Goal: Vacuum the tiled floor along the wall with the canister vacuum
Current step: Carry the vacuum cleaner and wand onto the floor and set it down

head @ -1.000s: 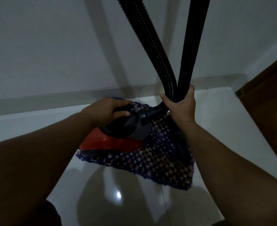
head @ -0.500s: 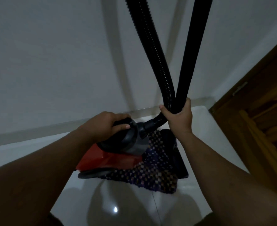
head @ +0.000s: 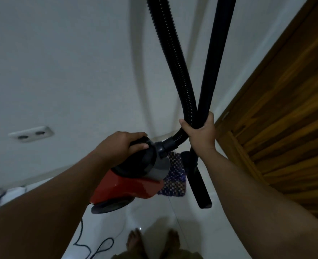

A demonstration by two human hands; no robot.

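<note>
2 hands carry the vacuum, no cleaning yet

Both are clamped: left hand [head: 123,146] grips the vacuum [head: 134,176] by its handle, lifted above the floor [head: 154,217]; right hand [head: 201,133] squeezes hose [head: 175,58] and tube [head: 212,68] together. All the vacuuming remains.

white tiled floor [head: 154,217], patterned mat [head: 175,182], black cord [head: 91,247]
</note>
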